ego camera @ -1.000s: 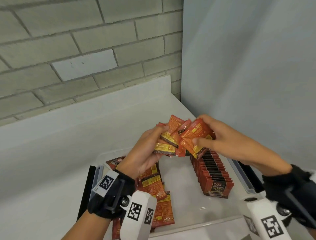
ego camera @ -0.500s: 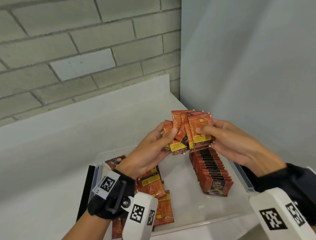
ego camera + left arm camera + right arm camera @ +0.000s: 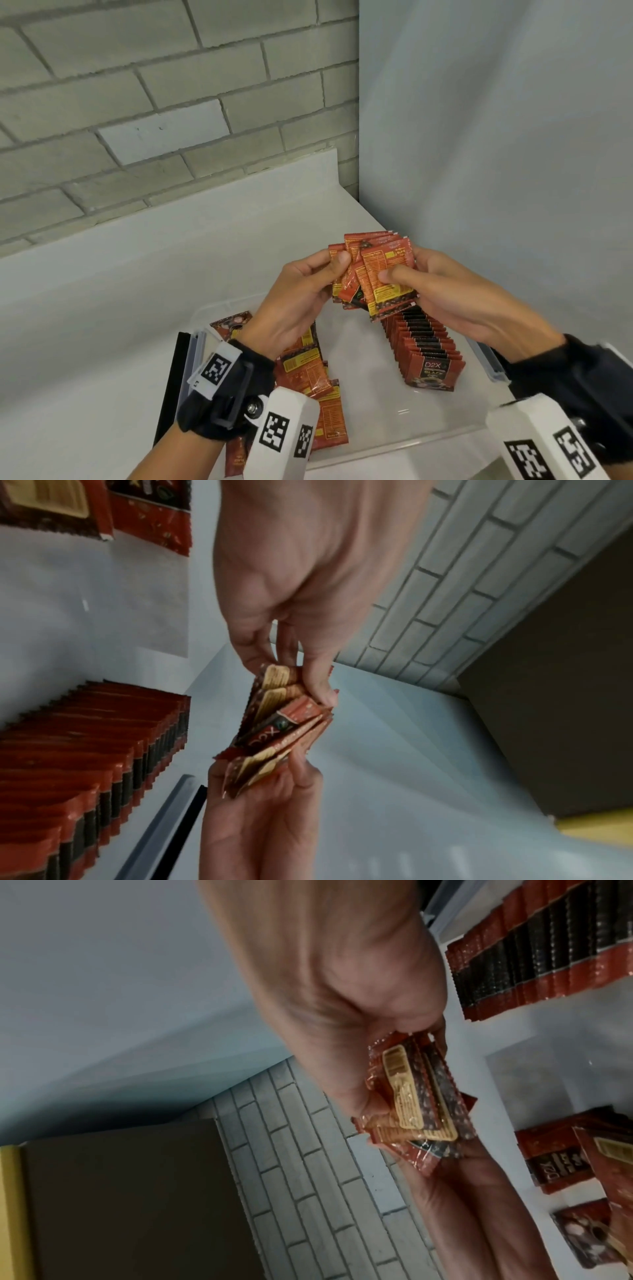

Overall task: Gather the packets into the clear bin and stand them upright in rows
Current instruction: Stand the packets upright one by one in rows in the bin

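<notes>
Both hands hold one fanned bunch of red-orange packets (image 3: 375, 274) above the clear bin (image 3: 404, 442). My left hand (image 3: 337, 263) pinches the bunch's left edge with thumb and fingers; my right hand (image 3: 397, 274) grips its right side, thumb across the front. The same bunch of packets (image 3: 284, 723) shows between both hands in the left wrist view, and as packets (image 3: 414, 1102) in the right wrist view. A row of upright packets (image 3: 424, 346) stands along the bin's right side. Loose packets (image 3: 308, 380) lie flat at the bin's left.
The bin sits on a white counter (image 3: 102, 325) in a corner, with a brick wall (image 3: 137, 102) behind and a plain grey wall (image 3: 496, 137) to the right. A black and clear lid (image 3: 181, 370) leans at the bin's left edge.
The packets in my hands have turned from a loose, tilted fan into a more upright, squared bunch. Both hands rose slightly and drew closer together.
</notes>
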{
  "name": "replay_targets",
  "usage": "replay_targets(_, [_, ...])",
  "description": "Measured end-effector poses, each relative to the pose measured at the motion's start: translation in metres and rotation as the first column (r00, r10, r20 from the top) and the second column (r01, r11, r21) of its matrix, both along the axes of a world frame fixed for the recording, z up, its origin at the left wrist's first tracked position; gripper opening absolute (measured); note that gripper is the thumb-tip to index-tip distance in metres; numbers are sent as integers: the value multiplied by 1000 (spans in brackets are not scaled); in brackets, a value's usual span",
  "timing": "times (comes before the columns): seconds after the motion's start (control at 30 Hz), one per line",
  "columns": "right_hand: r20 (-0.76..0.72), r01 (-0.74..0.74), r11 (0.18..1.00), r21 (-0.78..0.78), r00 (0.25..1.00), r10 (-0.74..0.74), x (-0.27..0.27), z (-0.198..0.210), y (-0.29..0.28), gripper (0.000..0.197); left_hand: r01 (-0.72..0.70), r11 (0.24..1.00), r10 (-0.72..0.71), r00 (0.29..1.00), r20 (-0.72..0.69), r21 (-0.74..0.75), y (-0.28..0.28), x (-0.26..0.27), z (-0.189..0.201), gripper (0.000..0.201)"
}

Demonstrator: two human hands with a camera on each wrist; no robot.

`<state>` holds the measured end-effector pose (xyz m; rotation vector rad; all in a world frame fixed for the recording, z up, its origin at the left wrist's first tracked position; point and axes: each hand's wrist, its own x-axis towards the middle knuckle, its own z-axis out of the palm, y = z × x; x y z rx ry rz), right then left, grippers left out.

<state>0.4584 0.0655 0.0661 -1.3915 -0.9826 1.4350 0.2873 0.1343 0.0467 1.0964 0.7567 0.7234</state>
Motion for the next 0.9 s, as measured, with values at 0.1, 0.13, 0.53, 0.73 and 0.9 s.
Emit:
replay_targets(0.1, [-44,10,1000,1,999,-10,-3,0,-4,22,23,999,-24,1000,18,48,-3,2,6,35])
replay_targets(0.13, [-71,20,1000,2,997,-19,-3,1,-4,24,33,997,-34,999,20,67,-4,2,8,34])
replay_targets(0.53, [-244,37,998,54,969,-23,0,0,-11,40,162,938,-135,985,-106,306,-8,7,15,55])
replay_targets(0.73, [-77,138,981,135,989,-129,5,1,-12,27,325,692,14,887,-462,645,4,7,36,114])
replay_targets(0.9, [33,258,931,259,961,-275,-7,4,-8,30,613,324,150,719,-679,721,-6,23,42,137])
